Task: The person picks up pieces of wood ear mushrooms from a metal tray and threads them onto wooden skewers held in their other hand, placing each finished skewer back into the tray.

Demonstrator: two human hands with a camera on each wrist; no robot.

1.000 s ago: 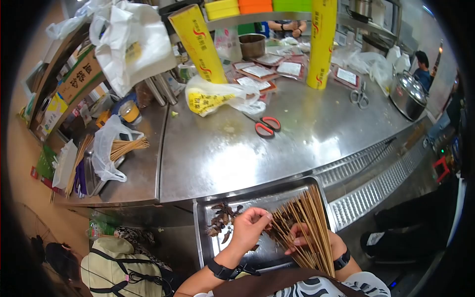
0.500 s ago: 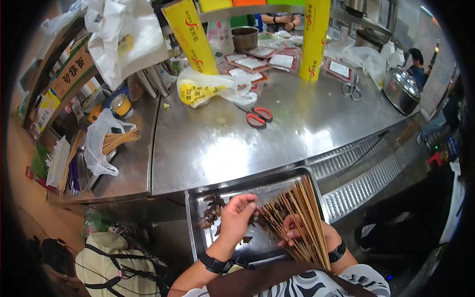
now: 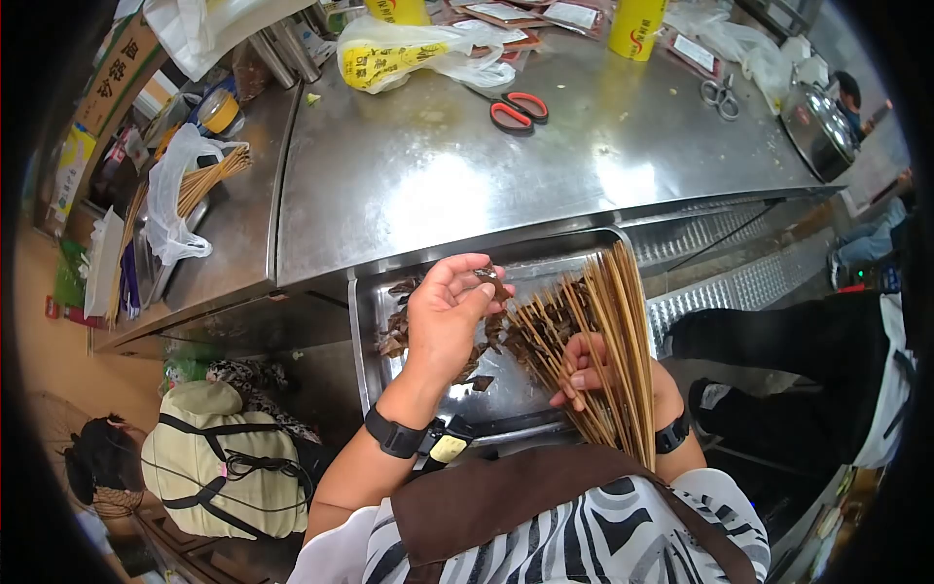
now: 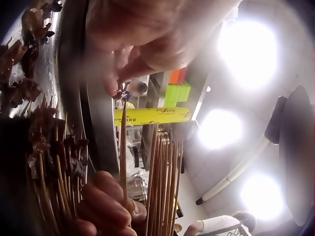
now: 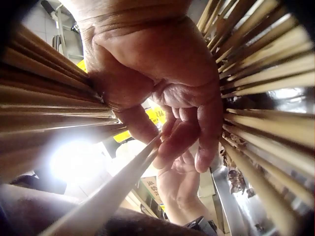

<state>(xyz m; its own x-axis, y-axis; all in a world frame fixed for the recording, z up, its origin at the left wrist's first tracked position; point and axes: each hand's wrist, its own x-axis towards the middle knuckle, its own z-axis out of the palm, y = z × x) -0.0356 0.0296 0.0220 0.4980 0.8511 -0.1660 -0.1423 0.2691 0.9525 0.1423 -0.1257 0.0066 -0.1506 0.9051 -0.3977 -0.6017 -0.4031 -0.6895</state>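
My left hand (image 3: 443, 321) is over the tray, pinching a dark brown, curly piece of wood ear mushroom (image 3: 494, 281) between thumb and fingers. My right hand (image 3: 587, 368) pinches a single bamboo skewer (image 4: 123, 147), which points up to the left fingertips in the left wrist view. A bundle of bare bamboo skewers (image 3: 628, 341) stands on the thumb side of the right hand. On its other side, skewers threaded with brown pieces (image 4: 42, 132) lean over the tray. Loose wood ear pieces (image 3: 394, 339) lie in the metal tray (image 3: 358, 360), left of the skewers.
Beyond the tray is a steel counter (image 3: 379, 185) with red-handled scissors (image 3: 519, 113), a plastic bag (image 3: 399, 60) and grey scissors (image 3: 720, 97). More skewers (image 3: 209, 180) lie in a bag at left. A person with a pale backpack (image 3: 229, 457) is close at lower left.
The head view has tilted down, so the tray sits higher in it. A wood ear piece now shows in my left fingers, turned upward beside the skewers. The right hand stays among the skewers.
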